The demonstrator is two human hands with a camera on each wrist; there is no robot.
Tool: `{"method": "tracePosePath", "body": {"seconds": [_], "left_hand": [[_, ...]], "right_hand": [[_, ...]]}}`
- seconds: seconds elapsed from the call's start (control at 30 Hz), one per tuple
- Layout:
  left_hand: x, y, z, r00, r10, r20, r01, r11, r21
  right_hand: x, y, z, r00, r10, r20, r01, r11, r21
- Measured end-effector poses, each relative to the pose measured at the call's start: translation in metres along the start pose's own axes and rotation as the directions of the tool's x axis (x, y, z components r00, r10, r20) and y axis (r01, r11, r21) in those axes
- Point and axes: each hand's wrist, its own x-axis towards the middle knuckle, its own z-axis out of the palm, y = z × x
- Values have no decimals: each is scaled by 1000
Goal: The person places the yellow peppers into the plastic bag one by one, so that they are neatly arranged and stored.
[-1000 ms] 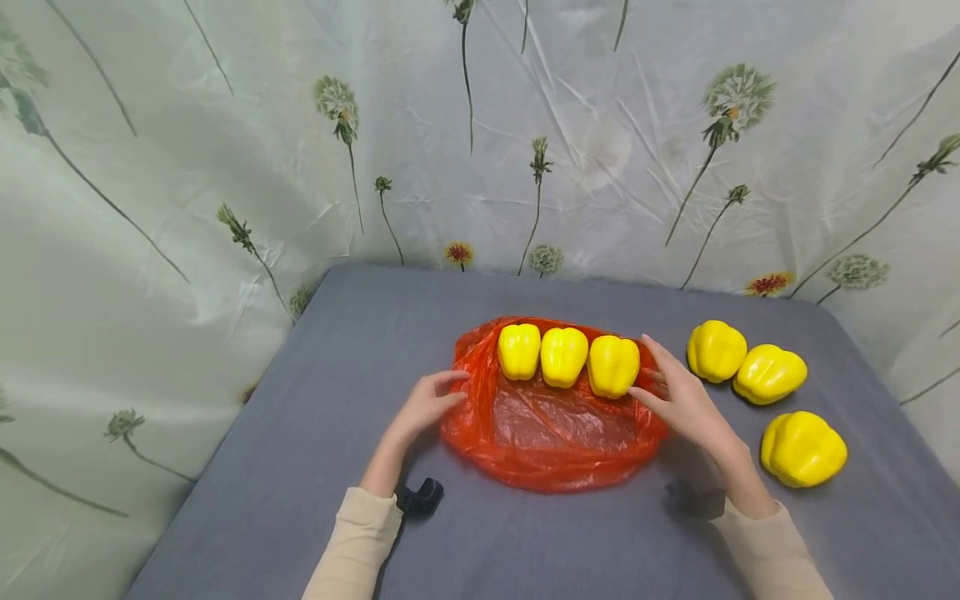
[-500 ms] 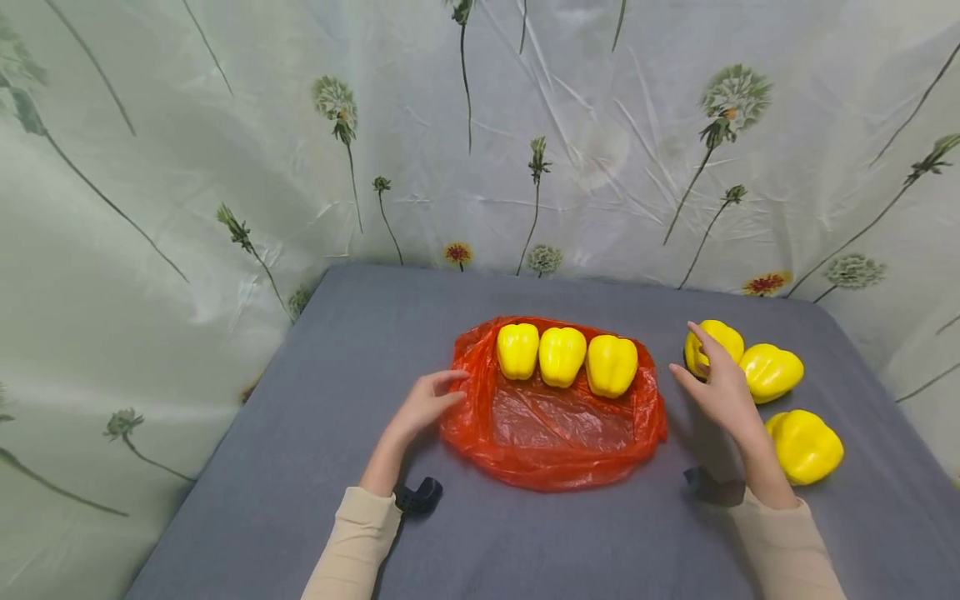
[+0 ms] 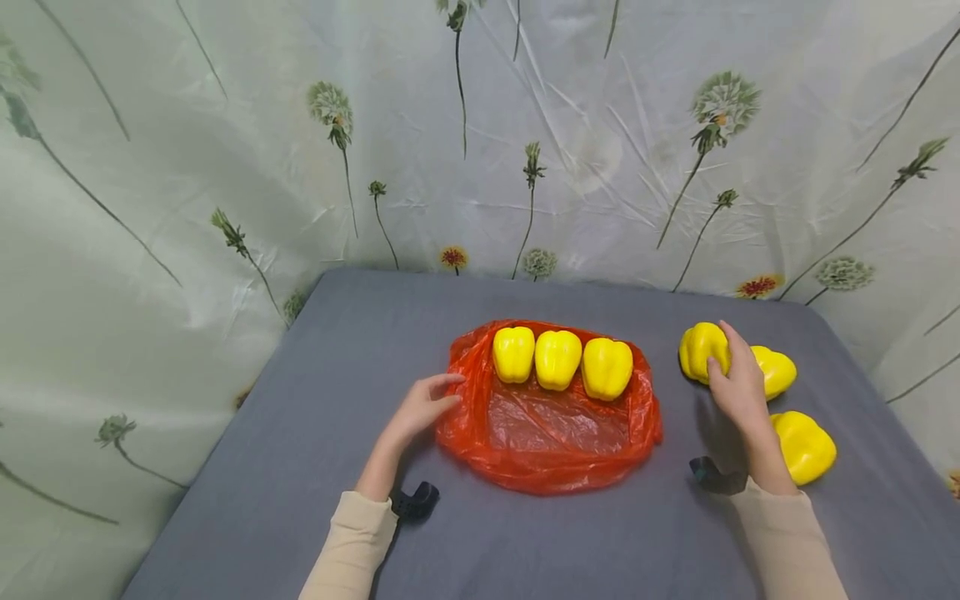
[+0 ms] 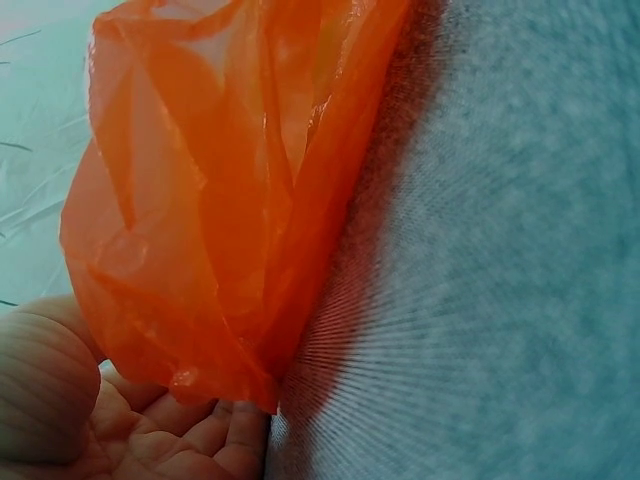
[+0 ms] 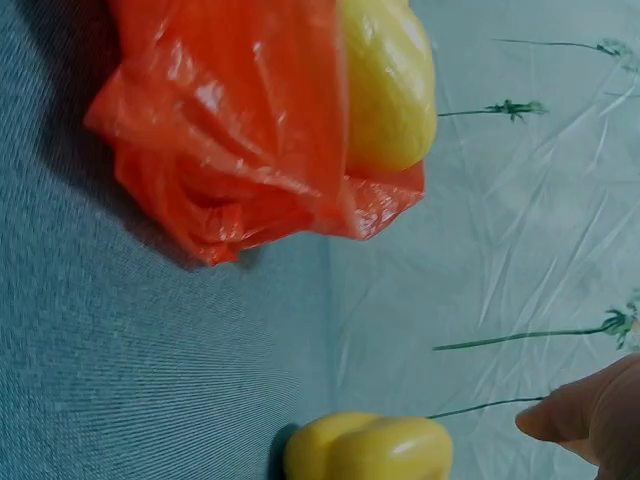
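My left hand [image 3: 423, 408] is at the left side of a red plastic bag [image 3: 558, 475]. In the left wrist view its thumb [image 4: 40, 380] and fingers lie around the crumpled edge of the bag [image 4: 200, 220], with the fingers partly hidden behind it. Three yellow bell peppers [image 3: 558, 360] sit in a row along the far side of the open bag. To the right of it, my right hand [image 3: 742, 387] reaches over a loose yellow bell pepper [image 3: 697, 350], overlapping its right side. The right wrist view shows the thumb [image 5: 585, 410] apart from that pepper [image 5: 375, 450].
Two more yellow bell peppers are on the right, one behind the right hand [image 3: 776, 373] and one nearer [image 3: 806, 448]. Grey cloth covers the table [image 3: 337, 350]. A curtain with dandelion prints [image 3: 420, 125] hangs behind it. Black wrist-worn devices [image 3: 416, 500] show by the sleeves.
The right hand has left the pepper at the right end of the row in the bag and moved right to the loose far pepper. The left hand stays at the bag.
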Motion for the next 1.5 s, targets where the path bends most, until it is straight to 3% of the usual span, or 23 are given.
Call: {"method": "tracePosePath", "body": {"seconds": [0.37,0.7,0.97,1.5], "left_hand": [[-1,2,-1,1000,11,5,-11,1000,10],[1,4,-1,999,41,11,-42,999,28],[0,5,0,1000,20,0,-20,1000,22],[-4,1,1,1000,1,-7,-1,1000,19]], "right_hand": [[14,20,11,1000,-10,27,13,992,-129],[26,20,15,998,58,30,-50,974,-220],[30,17,19,982,138,131,-109,971,-213],[31,17,35,991,-16,130,41,981,-188]]}}
